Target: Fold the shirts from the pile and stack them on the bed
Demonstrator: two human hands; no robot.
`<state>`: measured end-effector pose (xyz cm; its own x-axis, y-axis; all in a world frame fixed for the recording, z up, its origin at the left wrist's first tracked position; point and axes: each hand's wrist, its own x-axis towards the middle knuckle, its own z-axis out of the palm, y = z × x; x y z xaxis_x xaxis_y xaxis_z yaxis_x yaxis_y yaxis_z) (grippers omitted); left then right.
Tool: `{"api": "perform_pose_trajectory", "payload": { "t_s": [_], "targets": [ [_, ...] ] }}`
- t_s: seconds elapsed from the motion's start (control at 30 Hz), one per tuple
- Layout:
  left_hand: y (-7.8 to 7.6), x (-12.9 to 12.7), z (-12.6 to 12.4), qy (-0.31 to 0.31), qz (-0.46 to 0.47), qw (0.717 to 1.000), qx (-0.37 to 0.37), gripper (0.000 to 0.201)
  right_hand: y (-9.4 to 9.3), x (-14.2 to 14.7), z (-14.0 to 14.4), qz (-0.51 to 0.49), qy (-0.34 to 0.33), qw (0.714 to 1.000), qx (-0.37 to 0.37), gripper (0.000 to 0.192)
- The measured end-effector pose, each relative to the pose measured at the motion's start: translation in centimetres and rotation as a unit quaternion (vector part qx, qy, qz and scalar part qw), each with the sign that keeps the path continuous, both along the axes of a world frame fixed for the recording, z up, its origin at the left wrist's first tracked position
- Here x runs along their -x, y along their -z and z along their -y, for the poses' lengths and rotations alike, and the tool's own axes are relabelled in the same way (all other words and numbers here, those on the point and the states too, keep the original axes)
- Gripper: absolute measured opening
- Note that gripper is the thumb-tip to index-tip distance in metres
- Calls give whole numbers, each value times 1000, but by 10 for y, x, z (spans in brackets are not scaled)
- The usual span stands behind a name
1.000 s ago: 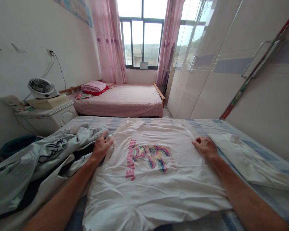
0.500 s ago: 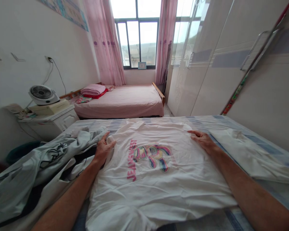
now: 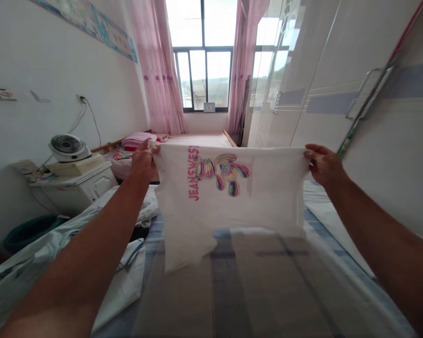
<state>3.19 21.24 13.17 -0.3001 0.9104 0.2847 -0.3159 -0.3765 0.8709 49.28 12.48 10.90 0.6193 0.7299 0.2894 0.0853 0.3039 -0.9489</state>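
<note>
A white T-shirt (image 3: 268,197) with pink lettering and a colourful bear print hangs stretched between my two hands, above the bed. Its top edge is a straight fold, and the print lies sideways. My left hand (image 3: 146,157) pinches the left end of that edge. At the right end, the fingers of my right hand (image 3: 322,162) are closed on the fabric. The lower part of the shirt hangs loose, with a sleeve-like flap at the left.
A checked bed sheet (image 3: 222,291) spreads below. Rumpled clothes (image 3: 56,258) lie at the left, and a white garment (image 3: 341,234) at the right. Beyond are a fan (image 3: 68,146) on a cabinet (image 3: 88,185), a pink bed (image 3: 197,139) and a tall wardrobe (image 3: 320,70).
Both hands have lifted the T-shirt off the bed, where it lay spread out. It now hangs folded from their grip, and the sheet below shows.
</note>
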Motion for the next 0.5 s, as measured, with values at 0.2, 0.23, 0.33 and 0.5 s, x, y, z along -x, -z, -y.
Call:
{"api": "perform_pose_trajectory", "payload": {
  "t_s": [0.2,0.23,0.33,0.5],
  "targets": [
    [-51,1,12,5,-42,994,-99,61,-45,-13,14,81,16,993,-82,47],
    [-44,5,21,14,-50,993,-101,56,-38,-16,23,77,4,994,-75,45],
    [1,19,58,64,-107,990,-62,45,7,-27,56,64,-36,997,-11,38],
    [101,45,131,180,-251,934,179,67,108,-39,124,113,-134,961,215,46]
  ]
}}
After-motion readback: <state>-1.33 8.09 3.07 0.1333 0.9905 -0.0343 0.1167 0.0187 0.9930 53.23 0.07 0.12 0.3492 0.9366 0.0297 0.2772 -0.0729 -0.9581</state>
